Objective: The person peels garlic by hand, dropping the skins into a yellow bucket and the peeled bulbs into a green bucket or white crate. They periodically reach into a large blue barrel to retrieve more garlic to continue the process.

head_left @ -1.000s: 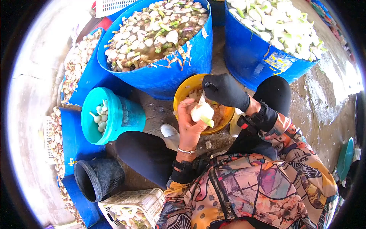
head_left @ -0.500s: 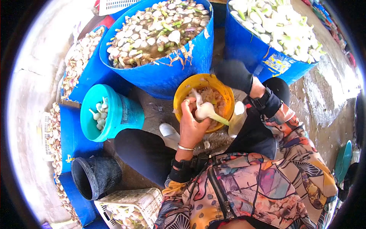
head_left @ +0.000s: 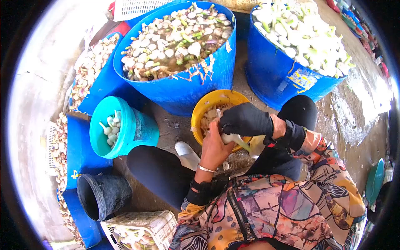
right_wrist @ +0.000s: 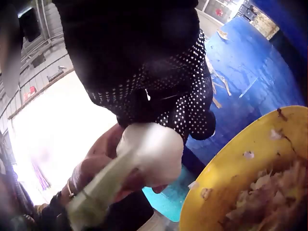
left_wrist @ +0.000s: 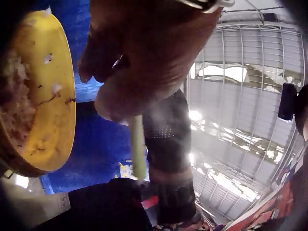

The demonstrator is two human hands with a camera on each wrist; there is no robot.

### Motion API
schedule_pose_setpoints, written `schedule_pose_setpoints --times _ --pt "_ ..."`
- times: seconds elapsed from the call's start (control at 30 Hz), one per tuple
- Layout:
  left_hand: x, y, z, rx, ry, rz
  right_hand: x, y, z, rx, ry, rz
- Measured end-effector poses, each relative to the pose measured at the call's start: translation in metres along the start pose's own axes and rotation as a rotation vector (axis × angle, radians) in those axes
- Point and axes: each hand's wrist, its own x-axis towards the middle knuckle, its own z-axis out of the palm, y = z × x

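My bare left hand [head_left: 214, 146] holds a white garlic bulb [right_wrist: 156, 151] in front of the yellow bucket [head_left: 200, 110]. The bulb's green stem [left_wrist: 138, 149] points out past the thumb, toward my right knee. My right hand [head_left: 246, 121], in a black glove with white dots, has its fingers curled at the bulb, close against the left fingers. In the right wrist view the gloved fingertips [right_wrist: 202, 124] lie over the far side of the bulb, and their exact grip is hidden. Pale peelings [right_wrist: 264, 197] lie inside the bucket.
Ahead stand a blue barrel [head_left: 179, 93] with garlic in water and another blue barrel [head_left: 271, 73] heaped with white bulbs. To the left are a turquoise bucket [head_left: 143, 129] holding several bulbs, a black bucket [head_left: 112, 191], and a white crate [head_left: 158, 227] of garlic.
The right hand drew away from the bulb to the right, then came back onto it. A white strip that stood up from the bulb is now mostly covered by the glove.
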Motion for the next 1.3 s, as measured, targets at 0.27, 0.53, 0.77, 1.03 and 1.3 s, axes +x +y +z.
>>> schedule_pose_setpoints --times 0.27,0.53,0.77,1.03,1.3 --pt "0.003 -0.004 0.004 -0.756 0.046 0.058 -0.021 0.036 -0.003 1.078 0.391 0.645" --pt "0.010 -0.019 0.000 -1.036 0.182 -0.210 -0.004 0.015 -0.030 -0.055 -0.078 0.644" --pt "0.018 -0.006 0.025 -0.498 0.094 -0.041 -0.015 -0.013 -0.012 0.186 0.244 0.298" --pt "0.017 0.011 0.024 -0.970 -0.130 -0.255 -0.074 0.076 -0.155 -0.131 0.725 0.502" --pt "0.018 0.003 0.032 -1.032 -0.091 -0.268 -0.142 0.159 -0.338 0.440 0.825 0.504"
